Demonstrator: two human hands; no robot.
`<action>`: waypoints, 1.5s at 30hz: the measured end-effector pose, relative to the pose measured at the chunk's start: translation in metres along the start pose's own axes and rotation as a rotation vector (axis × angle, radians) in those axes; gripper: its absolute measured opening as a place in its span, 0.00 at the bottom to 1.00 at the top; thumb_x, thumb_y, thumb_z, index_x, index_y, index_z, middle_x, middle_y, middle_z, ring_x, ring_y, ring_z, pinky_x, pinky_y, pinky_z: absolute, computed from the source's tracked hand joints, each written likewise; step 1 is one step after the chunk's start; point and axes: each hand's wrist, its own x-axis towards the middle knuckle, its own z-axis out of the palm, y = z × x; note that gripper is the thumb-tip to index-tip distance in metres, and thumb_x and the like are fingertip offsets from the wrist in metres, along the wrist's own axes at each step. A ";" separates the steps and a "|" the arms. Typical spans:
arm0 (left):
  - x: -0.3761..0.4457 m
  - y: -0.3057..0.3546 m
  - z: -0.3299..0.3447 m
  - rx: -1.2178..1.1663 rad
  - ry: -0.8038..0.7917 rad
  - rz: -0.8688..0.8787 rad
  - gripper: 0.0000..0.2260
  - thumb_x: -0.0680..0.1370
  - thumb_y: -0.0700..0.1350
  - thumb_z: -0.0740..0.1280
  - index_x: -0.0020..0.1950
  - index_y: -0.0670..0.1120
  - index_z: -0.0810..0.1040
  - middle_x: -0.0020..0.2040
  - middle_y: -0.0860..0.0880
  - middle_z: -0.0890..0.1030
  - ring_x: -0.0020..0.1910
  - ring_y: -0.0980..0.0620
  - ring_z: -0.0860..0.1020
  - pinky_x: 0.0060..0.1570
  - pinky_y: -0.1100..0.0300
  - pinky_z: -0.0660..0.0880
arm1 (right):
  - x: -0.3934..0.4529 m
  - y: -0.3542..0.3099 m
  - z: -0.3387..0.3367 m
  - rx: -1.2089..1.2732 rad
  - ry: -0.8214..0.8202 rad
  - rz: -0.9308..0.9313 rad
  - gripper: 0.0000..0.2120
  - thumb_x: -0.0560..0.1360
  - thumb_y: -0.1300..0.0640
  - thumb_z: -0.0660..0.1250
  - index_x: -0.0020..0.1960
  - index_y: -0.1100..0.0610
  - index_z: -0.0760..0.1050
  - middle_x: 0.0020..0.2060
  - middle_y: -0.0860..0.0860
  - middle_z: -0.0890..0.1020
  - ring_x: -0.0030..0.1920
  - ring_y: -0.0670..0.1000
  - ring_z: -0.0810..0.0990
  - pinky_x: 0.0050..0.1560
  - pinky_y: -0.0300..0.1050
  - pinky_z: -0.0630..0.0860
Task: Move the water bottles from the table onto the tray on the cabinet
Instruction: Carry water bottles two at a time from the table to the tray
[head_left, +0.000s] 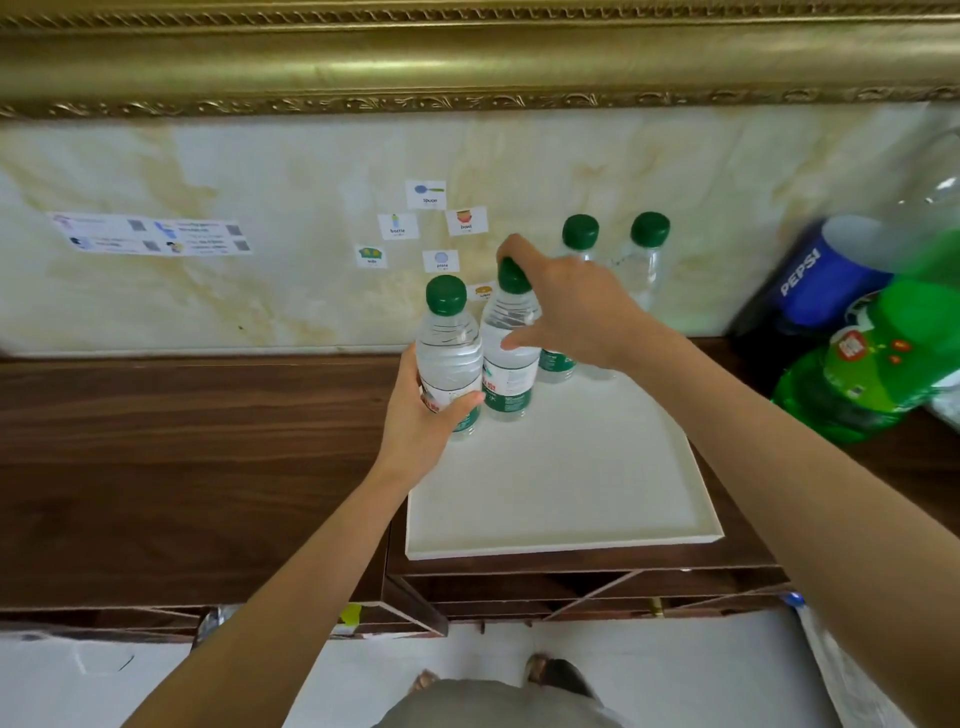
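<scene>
On the dark wood-grain cabinet, the left hand wraps its grip round a clear ribbed water bottle at the far left corner of the flat white tray. The right hand pinches the green cap of a second bottle just beside it. Two more bottles stand behind. Rightmost, a blue Pepsi bottle and a green soda bottle.

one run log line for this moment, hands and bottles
left hand: grips front-left bottle | right hand: holds neighbouring bottle near cap | tray: two bottles at back
</scene>
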 end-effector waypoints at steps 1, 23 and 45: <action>0.002 -0.002 -0.001 -0.005 0.001 -0.005 0.31 0.70 0.32 0.74 0.68 0.49 0.67 0.59 0.55 0.78 0.58 0.63 0.78 0.54 0.68 0.74 | 0.006 -0.002 0.001 -0.058 0.021 0.014 0.33 0.67 0.45 0.75 0.62 0.56 0.62 0.35 0.51 0.72 0.34 0.55 0.70 0.33 0.45 0.66; 0.056 -0.004 -0.003 0.103 0.044 -0.020 0.31 0.69 0.33 0.75 0.67 0.47 0.67 0.56 0.57 0.78 0.52 0.69 0.77 0.52 0.71 0.74 | 0.041 0.012 0.026 -0.313 0.326 0.007 0.37 0.64 0.50 0.78 0.67 0.64 0.68 0.57 0.60 0.78 0.60 0.62 0.75 0.73 0.56 0.58; 0.067 -0.011 -0.009 0.317 0.007 -0.004 0.30 0.71 0.37 0.74 0.71 0.46 0.67 0.66 0.48 0.76 0.57 0.57 0.74 0.55 0.64 0.70 | 0.028 0.008 0.036 -0.331 0.353 0.035 0.43 0.63 0.51 0.79 0.70 0.66 0.65 0.63 0.61 0.75 0.63 0.62 0.74 0.72 0.57 0.61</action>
